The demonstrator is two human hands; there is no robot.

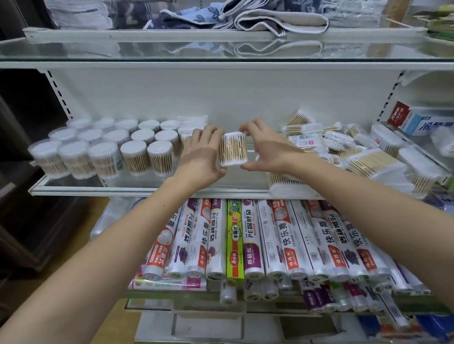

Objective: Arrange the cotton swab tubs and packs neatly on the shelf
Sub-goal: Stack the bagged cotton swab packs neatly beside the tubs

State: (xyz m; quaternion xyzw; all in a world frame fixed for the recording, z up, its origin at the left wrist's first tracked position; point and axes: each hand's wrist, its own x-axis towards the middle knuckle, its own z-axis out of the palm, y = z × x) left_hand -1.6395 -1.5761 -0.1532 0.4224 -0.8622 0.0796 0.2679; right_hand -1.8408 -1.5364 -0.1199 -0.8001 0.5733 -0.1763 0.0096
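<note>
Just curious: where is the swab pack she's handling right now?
The swab pack is mid-frame, held between the left hand and right hand, right of the tubs.

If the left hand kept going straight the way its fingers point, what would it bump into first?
Probably the flat packs of swabs stacked at the right end of the tub rows. The left hand points up and back toward them while holding the swab pack with the right hand. Depth is hard to judge.

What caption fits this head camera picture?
Both hands hold a clear wooden-stick cotton swab pack over the glass shelf.
</note>
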